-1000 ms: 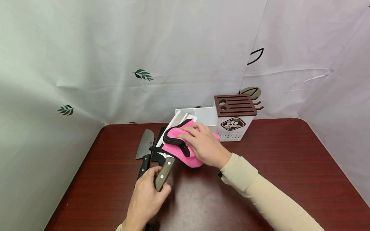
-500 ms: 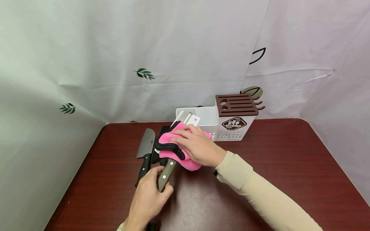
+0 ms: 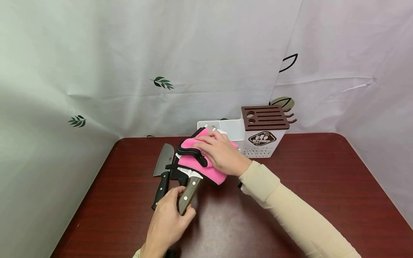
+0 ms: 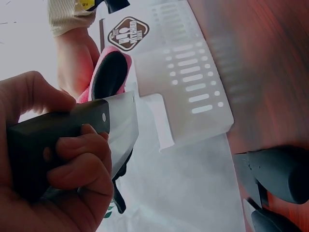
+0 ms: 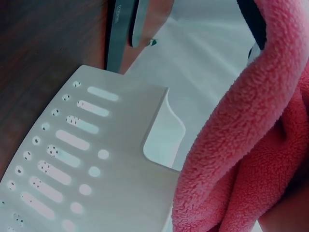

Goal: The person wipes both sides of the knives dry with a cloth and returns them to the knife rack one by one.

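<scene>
My left hand (image 3: 169, 218) holds a cleaver by its riveted olive-brown handle (image 3: 188, 195). In the left wrist view, the thumb and curled fingers wrap that handle (image 4: 58, 140), and part of the shiny blade (image 4: 123, 125) shows beyond it. A pink cloth (image 3: 193, 164) with black edging is folded over the blade and hides most of it. My right hand (image 3: 222, 150) grips the cloth against the blade, its fingertips on the upper face. The right wrist view shows the fuzzy cloth (image 5: 227, 140) close up. Both hands are above the table.
Just behind the blade stands a white knife rack (image 3: 261, 145) with a brown slotted lid (image 3: 266, 118) and hooks on its right. On the table (image 3: 322, 186), left of the cleaver, lie a black-handled knife (image 3: 164, 161) and a dark, partly hidden piece (image 3: 179, 175).
My right hand slid the cloth toward the handle, then back up along the blade. White blade near the handle shows again; the far end is now mostly covered. The left hand keeps its grip.
</scene>
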`<action>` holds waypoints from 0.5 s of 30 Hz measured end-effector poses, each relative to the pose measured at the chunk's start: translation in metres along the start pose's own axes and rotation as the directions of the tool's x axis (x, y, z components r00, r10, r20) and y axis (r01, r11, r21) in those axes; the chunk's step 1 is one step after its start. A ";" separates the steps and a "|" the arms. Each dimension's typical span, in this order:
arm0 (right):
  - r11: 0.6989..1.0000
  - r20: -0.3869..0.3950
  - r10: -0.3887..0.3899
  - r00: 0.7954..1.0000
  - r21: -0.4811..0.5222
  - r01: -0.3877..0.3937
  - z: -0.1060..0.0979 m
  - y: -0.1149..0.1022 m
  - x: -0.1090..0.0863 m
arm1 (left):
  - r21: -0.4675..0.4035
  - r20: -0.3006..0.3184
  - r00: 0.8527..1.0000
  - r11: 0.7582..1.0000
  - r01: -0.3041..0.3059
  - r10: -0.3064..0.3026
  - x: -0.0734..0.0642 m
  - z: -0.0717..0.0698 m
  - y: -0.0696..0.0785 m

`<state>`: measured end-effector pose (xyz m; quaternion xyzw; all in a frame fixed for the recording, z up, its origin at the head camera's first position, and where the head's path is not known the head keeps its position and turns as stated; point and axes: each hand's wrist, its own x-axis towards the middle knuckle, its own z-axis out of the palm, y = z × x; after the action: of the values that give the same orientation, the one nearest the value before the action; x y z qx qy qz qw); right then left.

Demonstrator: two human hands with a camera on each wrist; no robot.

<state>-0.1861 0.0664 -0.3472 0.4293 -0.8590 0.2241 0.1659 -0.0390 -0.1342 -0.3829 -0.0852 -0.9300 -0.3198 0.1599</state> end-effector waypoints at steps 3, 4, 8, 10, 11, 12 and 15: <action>1.000 -0.001 0.029 1.000 -0.002 -0.029 -0.002 0.004 0.002 | 0.005 -0.013 1.000 1.000 -0.014 0.014 0.000 0.001 0.000; 0.999 -0.002 0.039 0.999 -0.005 -0.039 -0.002 0.005 0.002 | 0.007 -0.018 1.000 1.000 -0.020 0.020 0.000 0.001 -0.001; 0.994 -0.019 0.104 0.994 -0.019 -0.105 -0.003 0.011 0.001 | 0.002 -0.035 0.998 0.999 -0.043 0.043 -0.002 0.002 -0.002; 0.990 -0.033 0.141 0.989 -0.024 -0.142 -0.004 0.013 0.000 | -0.004 -0.040 0.998 0.999 -0.051 0.051 -0.002 0.003 -0.002; 0.987 -0.043 0.158 0.987 -0.025 -0.159 -0.004 0.015 0.000 | -0.007 -0.042 0.998 0.998 -0.055 0.054 -0.003 0.003 -0.002; 0.985 -0.054 0.172 0.984 -0.026 -0.173 -0.004 0.016 -0.001 | -0.010 -0.045 0.997 0.998 -0.057 0.057 -0.003 0.003 -0.003; 0.979 -0.094 0.195 0.976 -0.034 -0.199 -0.004 0.018 -0.003 | -0.021 -0.055 0.997 0.998 -0.061 0.060 -0.003 0.003 -0.003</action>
<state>-0.1989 0.0804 -0.3496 0.3278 -0.8936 0.2402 0.1908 -0.0375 -0.1350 -0.3879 -0.1063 -0.9187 -0.3275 0.1935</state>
